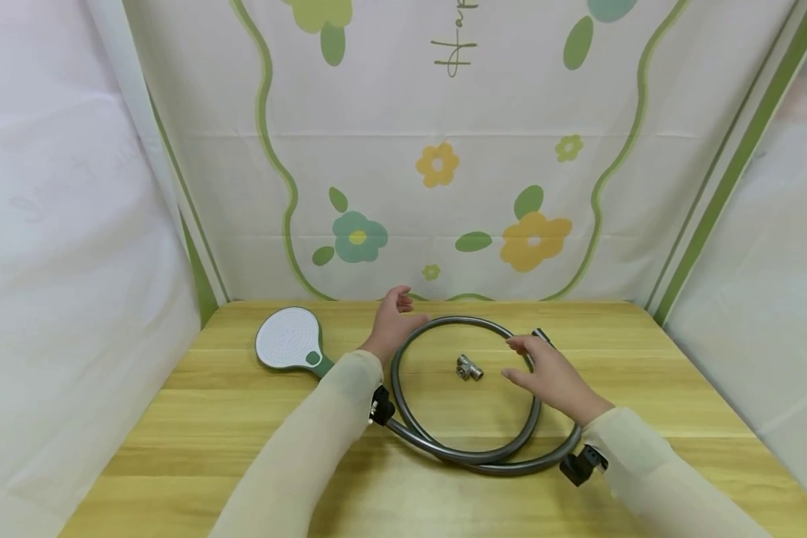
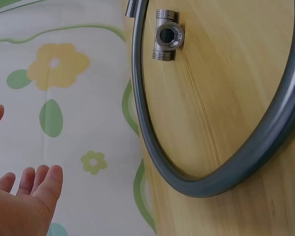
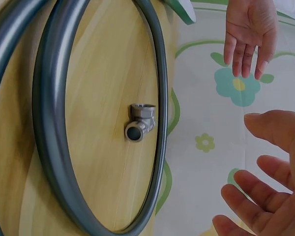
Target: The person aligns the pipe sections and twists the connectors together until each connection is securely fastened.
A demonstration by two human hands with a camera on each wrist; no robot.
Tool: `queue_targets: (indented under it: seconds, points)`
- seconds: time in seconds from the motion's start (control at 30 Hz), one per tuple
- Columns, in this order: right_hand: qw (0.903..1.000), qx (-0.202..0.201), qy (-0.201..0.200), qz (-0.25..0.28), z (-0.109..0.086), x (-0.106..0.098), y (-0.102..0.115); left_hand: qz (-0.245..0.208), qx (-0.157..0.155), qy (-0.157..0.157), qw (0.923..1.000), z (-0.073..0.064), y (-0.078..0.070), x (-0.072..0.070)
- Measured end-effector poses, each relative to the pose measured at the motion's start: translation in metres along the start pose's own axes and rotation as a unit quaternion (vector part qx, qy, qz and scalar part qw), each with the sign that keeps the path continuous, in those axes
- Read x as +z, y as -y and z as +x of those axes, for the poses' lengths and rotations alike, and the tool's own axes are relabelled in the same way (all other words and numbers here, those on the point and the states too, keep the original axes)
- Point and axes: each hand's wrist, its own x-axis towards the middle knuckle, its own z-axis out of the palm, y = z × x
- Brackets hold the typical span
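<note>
A dark grey shower hose (image 1: 467, 454) lies coiled on the wooden table. Inside its loop sits a small metal tee fitting (image 1: 469, 368) with threaded ends, seen closer in the left wrist view (image 2: 167, 35). My left hand (image 1: 394, 323) hovers by the loop's upper left side, fingers loosely bent and holding nothing. Above the loop's right side is my right hand (image 1: 550, 375), thumb and fingers spread apart with nothing between them. Left of my left forearm lies a shower head (image 1: 289, 340) with a white face and green handle, its lower handle hidden by the sleeve.
A metal hose end (image 1: 541, 335) shows just behind the right hand. The table (image 1: 242, 448) meets a white cloth backdrop (image 1: 390, 172) printed with flowers, and pale cloth walls stand on both sides. A black wrist camera (image 1: 380, 407) sits close over the hose.
</note>
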Motion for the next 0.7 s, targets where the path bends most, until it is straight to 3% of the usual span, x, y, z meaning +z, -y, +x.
queue_targets:
  seconds: [0.7]
  points:
    - [0.9993, 0.038, -0.006, 0.004, 0.031, -0.017, -0.037, 0.022, -0.012, 0.049, 0.9985, 0.012, 0.015, 0.023]
